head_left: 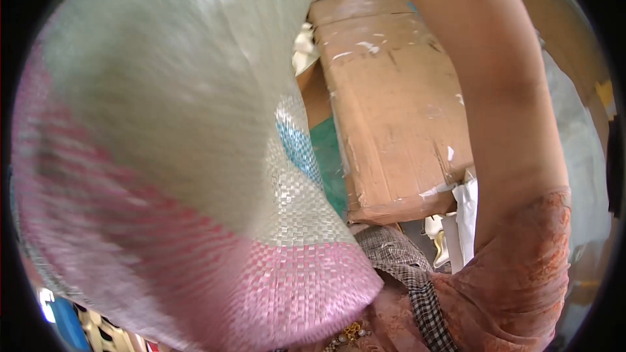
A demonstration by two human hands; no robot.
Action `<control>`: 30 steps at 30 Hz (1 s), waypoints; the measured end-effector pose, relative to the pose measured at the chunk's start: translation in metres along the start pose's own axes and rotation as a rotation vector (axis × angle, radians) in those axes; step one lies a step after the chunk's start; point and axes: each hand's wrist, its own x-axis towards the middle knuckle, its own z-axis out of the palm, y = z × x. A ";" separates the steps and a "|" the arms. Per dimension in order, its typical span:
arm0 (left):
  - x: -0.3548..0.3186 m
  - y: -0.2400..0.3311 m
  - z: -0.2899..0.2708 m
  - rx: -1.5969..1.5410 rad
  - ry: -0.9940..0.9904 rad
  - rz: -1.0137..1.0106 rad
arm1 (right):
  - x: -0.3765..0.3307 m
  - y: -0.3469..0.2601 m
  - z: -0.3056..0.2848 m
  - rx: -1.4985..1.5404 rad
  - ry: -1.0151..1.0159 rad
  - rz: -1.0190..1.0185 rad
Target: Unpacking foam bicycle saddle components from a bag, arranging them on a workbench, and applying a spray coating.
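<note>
A large woven plastic sack (306, 215), pale with pink and blue bands, fills the left half of the view close to me. Its upper part is smeared by motion, and its lower edge hangs across my front. On the right side my bare right forearm (502, 72) rises past the top edge, so my right hand is outside the picture. My left hand and arm do not show; the sack covers much of that side. What either hand holds cannot be seen.
Behind the sack lies a scuffed brown cardboard box (398, 104) with torn tape marks. Green material (329, 163) shows beside it. Pale cream pieces (304, 49) lie at its left. A blue object (68, 322) and more cream pieces sit at the lower left.
</note>
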 end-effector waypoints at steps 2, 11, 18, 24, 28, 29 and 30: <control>0.004 0.036 0.030 -0.113 -0.083 -0.009 | -0.009 -0.079 -0.011 -0.183 -0.022 -0.156; -0.055 0.159 0.198 -0.604 -0.493 -0.159 | -0.141 -0.406 -0.107 -1.120 -0.008 -0.755; -0.152 0.174 0.315 -0.826 -0.706 -0.439 | -0.238 -0.496 -0.218 -1.830 0.007 -0.931; -0.273 -0.001 0.452 -0.381 -1.090 -0.882 | -0.326 -0.440 -0.355 -2.250 0.209 0.208; -0.303 0.012 0.486 0.118 -1.300 -0.654 | -0.397 -0.414 -0.378 -2.062 -0.123 1.004; -0.294 0.002 0.482 -0.079 -1.317 -0.606 | -0.388 -0.397 -0.351 -1.806 -0.215 0.855; -0.282 -0.008 0.480 -0.285 -1.328 -0.539 | -0.386 -0.382 -0.340 -1.644 -0.326 0.629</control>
